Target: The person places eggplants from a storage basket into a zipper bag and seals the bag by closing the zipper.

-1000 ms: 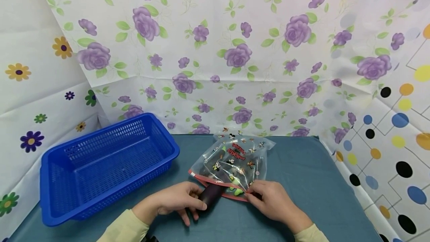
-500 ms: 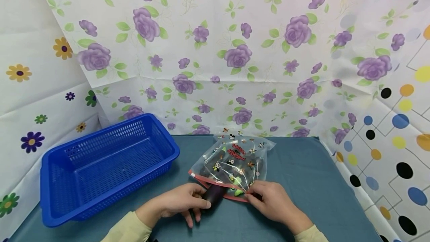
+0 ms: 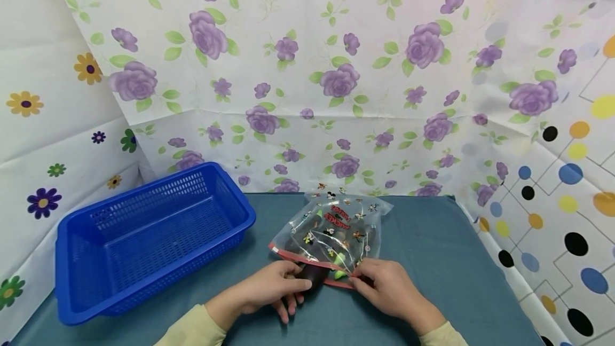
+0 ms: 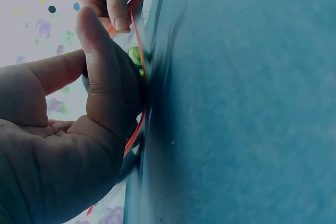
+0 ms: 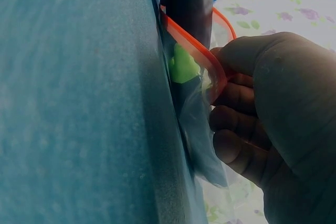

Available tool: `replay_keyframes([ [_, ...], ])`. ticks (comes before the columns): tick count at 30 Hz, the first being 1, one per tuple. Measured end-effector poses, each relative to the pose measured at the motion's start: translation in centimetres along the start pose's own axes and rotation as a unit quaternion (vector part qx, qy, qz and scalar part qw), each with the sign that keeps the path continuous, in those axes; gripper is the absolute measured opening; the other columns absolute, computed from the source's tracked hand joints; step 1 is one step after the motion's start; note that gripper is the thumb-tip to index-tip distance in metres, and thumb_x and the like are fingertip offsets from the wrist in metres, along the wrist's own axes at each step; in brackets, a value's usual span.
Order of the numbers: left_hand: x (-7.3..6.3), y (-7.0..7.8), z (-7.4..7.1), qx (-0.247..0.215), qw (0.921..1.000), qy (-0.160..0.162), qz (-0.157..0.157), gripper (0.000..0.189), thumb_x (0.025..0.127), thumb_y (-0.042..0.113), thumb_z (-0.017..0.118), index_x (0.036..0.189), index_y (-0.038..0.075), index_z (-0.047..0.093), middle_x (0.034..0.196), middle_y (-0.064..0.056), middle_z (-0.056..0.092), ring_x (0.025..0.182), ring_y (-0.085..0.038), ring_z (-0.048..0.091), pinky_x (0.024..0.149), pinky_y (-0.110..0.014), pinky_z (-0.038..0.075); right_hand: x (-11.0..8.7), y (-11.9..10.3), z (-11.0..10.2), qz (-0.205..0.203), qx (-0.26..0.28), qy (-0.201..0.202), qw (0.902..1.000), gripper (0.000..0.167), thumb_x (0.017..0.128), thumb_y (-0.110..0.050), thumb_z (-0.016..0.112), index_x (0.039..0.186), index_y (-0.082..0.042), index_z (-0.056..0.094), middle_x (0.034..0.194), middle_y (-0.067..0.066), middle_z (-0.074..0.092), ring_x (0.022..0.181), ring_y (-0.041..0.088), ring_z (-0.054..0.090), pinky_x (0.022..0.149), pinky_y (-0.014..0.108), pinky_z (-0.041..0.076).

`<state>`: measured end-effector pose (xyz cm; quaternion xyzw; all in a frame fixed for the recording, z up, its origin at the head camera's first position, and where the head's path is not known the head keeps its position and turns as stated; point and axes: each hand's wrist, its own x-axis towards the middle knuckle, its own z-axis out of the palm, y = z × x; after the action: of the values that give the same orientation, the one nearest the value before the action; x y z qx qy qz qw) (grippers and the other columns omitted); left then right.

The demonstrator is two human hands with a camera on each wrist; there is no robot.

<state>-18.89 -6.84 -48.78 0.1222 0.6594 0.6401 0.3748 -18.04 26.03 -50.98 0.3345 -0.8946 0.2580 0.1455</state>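
A clear zip bag (image 3: 355, 228) with cartoon prints and a red zip edge lies on the table, its mouth towards me. My left hand (image 3: 269, 290) holds a dark purple eggplant (image 3: 316, 275) between thumb and fingers; its far end is inside the bag mouth. In the right wrist view the eggplant (image 5: 191, 11) passes between the red edges. My right hand (image 3: 394, 287) pinches the right end of the bag's red edge. Inside the bag, a light green thing (image 5: 184, 64) sits close to the mouth; other contents are blurred by the plastic.
A blue perforated plastic basket (image 3: 156, 295) stands on the left of the teal tablecloth (image 3: 432, 244). Flowered sheets (image 3: 307, 73) hang at the back and left, and a dotted sheet (image 3: 567, 228) at the right.
My left hand has moved right and slightly forward, and the eggplant has gone further into the bag. The right hand keeps its pinch on the bag edge; the basket stays put.
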Motion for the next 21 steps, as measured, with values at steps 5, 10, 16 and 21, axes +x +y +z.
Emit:
replay_keyframes([
  [5, 0.45, -0.30, 0.19, -0.009, 0.9999, 0.010, 0.009, 0.039, 0.114, 0.025, 0.067, 0.134, -0.007, 0.060, 0.092, -0.015, 0.074, 0.063, -0.015, 0.069, 0.053, -0.031, 0.062, 0.02, -0.03, -0.02, 0.005, -0.005, -0.001, 1.0000, 0.013, 0.099, -0.019, 0.087, 0.096, -0.030, 0.081, 0.085, -0.023, 0.064, 0.069, -0.010, 0.053, 0.060, 0.020, 0.049],
  [10, 0.63, -0.27, 0.43, -0.021, 0.9989, 0.026, 0.032, 0.040, 0.113, 0.020, 0.068, 0.136, -0.011, 0.059, 0.101, -0.021, 0.078, 0.073, -0.021, 0.077, 0.062, -0.037, 0.067, 0.08, -0.10, -0.12, 0.002, -0.007, 0.001, 1.0000, 0.013, 0.098, -0.018, 0.088, 0.096, -0.030, 0.081, 0.085, -0.024, 0.064, 0.069, -0.010, 0.053, 0.060, 0.020, 0.049],
  [16, 0.61, -0.32, 0.71, -0.044, 0.9968, 0.048, 0.045, 0.044, 0.110, 0.013, 0.070, 0.139, -0.015, 0.053, 0.111, -0.028, 0.079, 0.089, -0.029, 0.082, 0.070, -0.040, 0.069, 0.01, -0.11, -0.09, 0.002, -0.003, 0.002, 1.0000, 0.014, 0.098, -0.018, 0.088, 0.096, -0.030, 0.081, 0.085, -0.023, 0.064, 0.069, -0.010, 0.053, 0.059, 0.020, 0.049],
  [21, 0.71, -0.27, 0.83, -0.071, 0.9952, 0.057, 0.036, 0.047, 0.108, 0.010, 0.072, 0.141, -0.015, 0.051, 0.119, -0.030, 0.078, 0.099, -0.032, 0.082, 0.075, -0.039, 0.069, -0.01, -0.09, -0.08, 0.003, -0.001, 0.002, 1.0000, 0.015, 0.099, -0.018, 0.088, 0.096, -0.030, 0.080, 0.085, -0.023, 0.063, 0.068, -0.010, 0.052, 0.059, 0.019, 0.048],
])
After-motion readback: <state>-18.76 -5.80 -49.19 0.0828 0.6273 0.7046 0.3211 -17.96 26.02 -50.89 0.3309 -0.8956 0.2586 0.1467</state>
